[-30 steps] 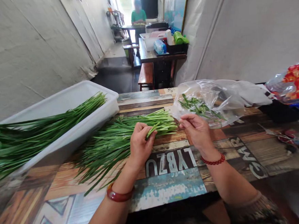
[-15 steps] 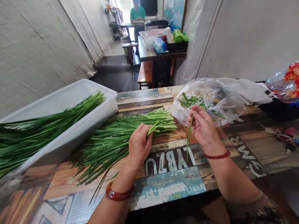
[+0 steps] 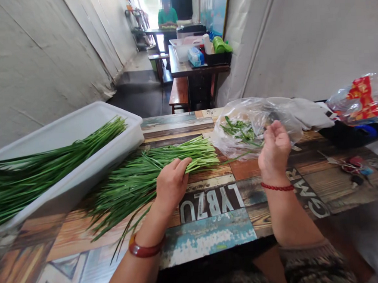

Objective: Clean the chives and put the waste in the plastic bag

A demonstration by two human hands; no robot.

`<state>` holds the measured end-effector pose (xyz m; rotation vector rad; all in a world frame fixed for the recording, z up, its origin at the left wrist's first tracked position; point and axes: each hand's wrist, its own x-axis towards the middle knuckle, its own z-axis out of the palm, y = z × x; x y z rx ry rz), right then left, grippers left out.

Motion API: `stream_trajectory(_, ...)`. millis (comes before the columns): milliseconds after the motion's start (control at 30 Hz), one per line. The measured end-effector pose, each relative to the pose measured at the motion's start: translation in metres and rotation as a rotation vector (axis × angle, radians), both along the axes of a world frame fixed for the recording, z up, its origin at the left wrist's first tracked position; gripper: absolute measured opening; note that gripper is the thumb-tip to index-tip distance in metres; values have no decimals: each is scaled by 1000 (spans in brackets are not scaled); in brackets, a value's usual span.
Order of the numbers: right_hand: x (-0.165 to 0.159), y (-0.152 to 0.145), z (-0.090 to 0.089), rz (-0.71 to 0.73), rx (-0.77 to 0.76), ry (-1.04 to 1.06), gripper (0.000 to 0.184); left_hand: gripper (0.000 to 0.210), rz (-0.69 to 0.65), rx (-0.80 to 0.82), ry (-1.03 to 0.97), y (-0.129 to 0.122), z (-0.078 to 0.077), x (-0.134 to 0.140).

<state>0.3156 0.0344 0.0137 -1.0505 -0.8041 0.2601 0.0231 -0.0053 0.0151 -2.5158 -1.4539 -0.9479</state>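
A pile of garlic chives (image 3: 130,180) lies on the table, pale stem ends pointing right. My left hand (image 3: 174,181) rests on the near side of this pile, its thumb and fingers closed on a few stems. Over the right part of a clear plastic bag (image 3: 220,133) is my right hand (image 3: 274,150), fingers curled. A long loose chive leaf (image 3: 243,155) trails leftward from it across the bag's front; the fingertips' grip is partly hidden. Green scraps (image 3: 240,129) lie inside the bag.
A white plastic tub (image 3: 111,140) with more chives stands at the left. Keys (image 3: 354,166) and a red-printed plastic package (image 3: 362,99) lie at the right of the patterned table (image 3: 212,239). A person in green (image 3: 167,17) sits at a far table.
My right hand has moved right, and the leaf that hung down from it now stretches sideways across the bag. My left hand stays at the pile. The view has shifted slightly.
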Motion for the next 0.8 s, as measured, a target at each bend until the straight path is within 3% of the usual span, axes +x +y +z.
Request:
stream_trajectory(67, 3, -2, 1, -101, -46, -247, 35, 30, 0, -45, -21, 1, -4, 2)
stream_trajectory(100, -1, -4, 2, -82, -72, -349, 32, 29, -9, -66, -48, 1, -6, 2)
stream_trajectory(300, -44, -22, 3, 462, -178, -781, 16, 25, 4, -171, -308, 6, -7, 3)
stream_trajectory(433, -52, -25, -2, 537, -314, -1066, 13, 25, 25, -231, -404, 6, -2, 3)
stream_trajectory(633, -49, -26, -2, 426, -331, -1236, 5, 24, 2, -226, -458, 5, 2, 4)
stream_trajectory(800, -50, -23, -4, 462, -246, -1070, 15, 25, 28, -232, -524, 7, 1, 4)
